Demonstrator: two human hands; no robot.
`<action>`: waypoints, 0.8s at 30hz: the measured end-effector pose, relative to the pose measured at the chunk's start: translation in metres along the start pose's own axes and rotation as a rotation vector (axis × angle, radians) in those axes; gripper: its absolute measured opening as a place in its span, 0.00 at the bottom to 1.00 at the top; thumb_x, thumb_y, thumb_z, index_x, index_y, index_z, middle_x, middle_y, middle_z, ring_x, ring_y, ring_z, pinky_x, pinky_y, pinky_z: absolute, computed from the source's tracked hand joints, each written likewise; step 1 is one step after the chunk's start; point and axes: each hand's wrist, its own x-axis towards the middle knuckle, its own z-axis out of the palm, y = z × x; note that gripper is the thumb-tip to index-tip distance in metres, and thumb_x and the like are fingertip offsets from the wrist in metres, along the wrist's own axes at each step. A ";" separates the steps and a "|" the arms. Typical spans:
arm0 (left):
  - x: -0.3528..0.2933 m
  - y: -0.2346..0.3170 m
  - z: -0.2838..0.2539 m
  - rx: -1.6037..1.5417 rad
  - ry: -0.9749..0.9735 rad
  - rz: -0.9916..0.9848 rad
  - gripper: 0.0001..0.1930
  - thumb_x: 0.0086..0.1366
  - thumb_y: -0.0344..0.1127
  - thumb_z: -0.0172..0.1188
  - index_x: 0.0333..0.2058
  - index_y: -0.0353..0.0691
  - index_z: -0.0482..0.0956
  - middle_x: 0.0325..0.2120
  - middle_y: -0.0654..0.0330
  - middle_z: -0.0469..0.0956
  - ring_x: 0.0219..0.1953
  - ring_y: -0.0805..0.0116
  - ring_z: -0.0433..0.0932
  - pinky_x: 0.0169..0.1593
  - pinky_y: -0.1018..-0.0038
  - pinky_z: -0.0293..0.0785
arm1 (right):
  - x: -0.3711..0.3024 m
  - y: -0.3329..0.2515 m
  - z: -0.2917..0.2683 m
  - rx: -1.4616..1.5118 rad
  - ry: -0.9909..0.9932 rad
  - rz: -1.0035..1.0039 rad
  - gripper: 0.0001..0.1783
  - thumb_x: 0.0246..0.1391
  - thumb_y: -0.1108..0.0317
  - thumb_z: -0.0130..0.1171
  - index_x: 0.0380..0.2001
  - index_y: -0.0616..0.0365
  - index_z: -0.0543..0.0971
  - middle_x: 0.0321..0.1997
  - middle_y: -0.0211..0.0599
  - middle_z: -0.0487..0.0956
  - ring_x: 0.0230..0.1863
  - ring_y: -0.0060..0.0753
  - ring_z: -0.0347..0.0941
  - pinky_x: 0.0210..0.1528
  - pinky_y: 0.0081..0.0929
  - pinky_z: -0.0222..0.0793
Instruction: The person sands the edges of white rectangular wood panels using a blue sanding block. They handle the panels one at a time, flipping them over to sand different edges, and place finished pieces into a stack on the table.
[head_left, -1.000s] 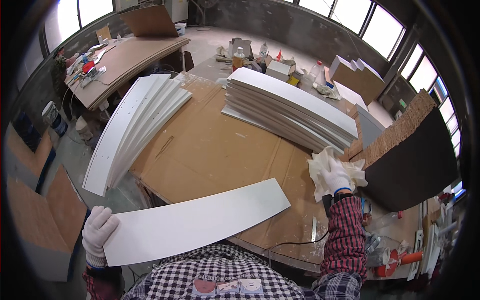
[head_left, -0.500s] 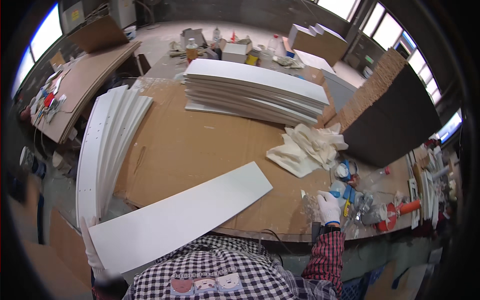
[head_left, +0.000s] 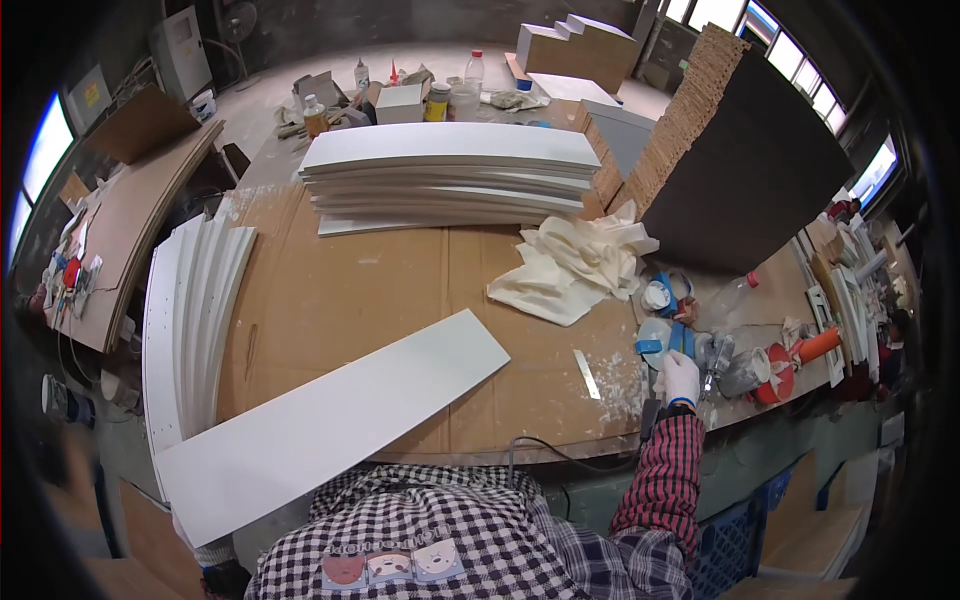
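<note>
- Right hand, white-gloved, at the near right edge of the bench; fingers curled together among small clutter. Whether they clamp anything I cannot tell.
- Clutter touching or just beside that hand: blue-and-white round container at its 10 o'clock, grey lumpy items at 3 o'clock, orange-and-red tool farther out at 3 o'clock.
- Small metal blade lies flat on the bench at the hand's 9 o'clock, near but apart.
- Crumpled cream cloth at 11 o'clock from the hand, untouched.
- Left hand barely in view at the lower left, under the near end of the long white panel; it appears to support that end, grip hidden.
- Panel's long axis runs from 8 o'clock to 2 o'clock across the near bench edge; far end rests on the bench, near end overhangs. It lies at 9 o'clock from the right hand, well apart; left hand is the nearer one.
- Stack of white panels at 12 o'clock on the bench; second fanned stack along the left edge.
- Dark board leans at upper right.
</note>
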 end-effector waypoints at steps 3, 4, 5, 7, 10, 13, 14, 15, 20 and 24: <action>0.020 0.037 0.018 -0.603 0.263 -0.351 0.25 0.70 0.46 0.49 0.58 0.34 0.65 0.52 0.52 0.72 0.49 0.62 0.75 0.48 0.69 0.74 | 0.018 0.016 0.004 0.097 0.003 0.032 0.20 0.56 0.64 0.54 0.50 0.63 0.75 0.21 0.32 0.74 0.15 0.21 0.67 0.16 0.23 0.63; 0.031 0.059 0.011 -0.920 0.245 -0.529 0.26 0.71 0.47 0.46 0.59 0.33 0.63 0.54 0.51 0.70 0.51 0.63 0.73 0.50 0.69 0.73 | 0.025 0.018 0.010 0.099 0.003 0.035 0.20 0.56 0.65 0.54 0.50 0.64 0.75 0.21 0.32 0.74 0.15 0.21 0.67 0.16 0.23 0.63; 0.045 0.082 -0.004 -1.238 0.214 -0.707 0.27 0.72 0.47 0.43 0.61 0.32 0.61 0.56 0.51 0.68 0.53 0.63 0.71 0.53 0.69 0.71 | 0.025 0.015 0.013 0.053 0.014 0.027 0.20 0.56 0.65 0.55 0.49 0.64 0.75 0.21 0.32 0.74 0.15 0.21 0.67 0.15 0.23 0.63; 0.054 0.091 -0.014 -1.569 0.153 -0.828 0.29 0.73 0.49 0.40 0.62 0.31 0.58 0.58 0.51 0.66 0.56 0.64 0.69 0.57 0.68 0.68 | 0.023 0.008 0.013 -0.039 0.037 0.017 0.20 0.56 0.65 0.55 0.49 0.64 0.76 0.21 0.33 0.74 0.15 0.21 0.67 0.15 0.23 0.63; 0.046 0.071 -0.017 -1.569 0.126 -0.719 0.30 0.73 0.51 0.40 0.62 0.31 0.58 0.58 0.52 0.65 0.56 0.65 0.68 0.59 0.68 0.65 | 0.016 -0.003 -0.002 -0.104 0.003 -0.020 0.19 0.55 0.65 0.55 0.48 0.63 0.76 0.21 0.33 0.75 0.15 0.21 0.67 0.15 0.23 0.63; 0.046 0.070 -0.014 -1.520 0.125 -0.743 0.32 0.71 0.54 0.43 0.61 0.31 0.60 0.57 0.53 0.66 0.55 0.64 0.68 0.59 0.69 0.64 | 0.019 0.010 -0.006 -0.048 -0.002 0.031 0.18 0.55 0.64 0.55 0.46 0.63 0.78 0.21 0.32 0.75 0.14 0.22 0.67 0.15 0.23 0.63; 0.050 0.086 -0.017 -1.504 0.103 -0.775 0.32 0.71 0.54 0.44 0.60 0.31 0.61 0.56 0.53 0.66 0.55 0.64 0.68 0.59 0.69 0.65 | 0.017 0.008 -0.005 -0.045 -0.007 0.050 0.18 0.55 0.65 0.55 0.46 0.63 0.78 0.21 0.33 0.75 0.14 0.22 0.67 0.15 0.23 0.63; 0.053 0.096 -0.021 -1.485 0.083 -0.796 0.32 0.70 0.55 0.45 0.60 0.31 0.61 0.56 0.53 0.67 0.55 0.64 0.68 0.58 0.69 0.65 | 0.016 0.009 -0.001 -0.065 -0.017 0.056 0.21 0.54 0.61 0.57 0.46 0.64 0.78 0.25 0.36 0.78 0.17 0.25 0.71 0.20 0.25 0.67; 0.060 0.095 -0.019 -1.440 0.146 -0.780 0.31 0.70 0.53 0.46 0.59 0.31 0.62 0.53 0.53 0.68 0.52 0.66 0.70 0.56 0.71 0.68 | 0.038 0.037 0.013 -0.297 0.128 -0.010 0.31 0.48 0.51 0.61 0.49 0.64 0.76 0.44 0.49 0.81 0.44 0.43 0.78 0.47 0.36 0.70; 0.051 0.079 -0.017 -1.318 0.182 -0.766 0.28 0.72 0.53 0.43 0.59 0.35 0.62 0.53 0.57 0.69 0.51 0.67 0.70 0.54 0.72 0.69 | 0.027 0.010 0.025 -0.431 0.175 -0.055 0.34 0.46 0.51 0.63 0.52 0.62 0.74 0.50 0.50 0.78 0.52 0.49 0.74 0.52 0.41 0.68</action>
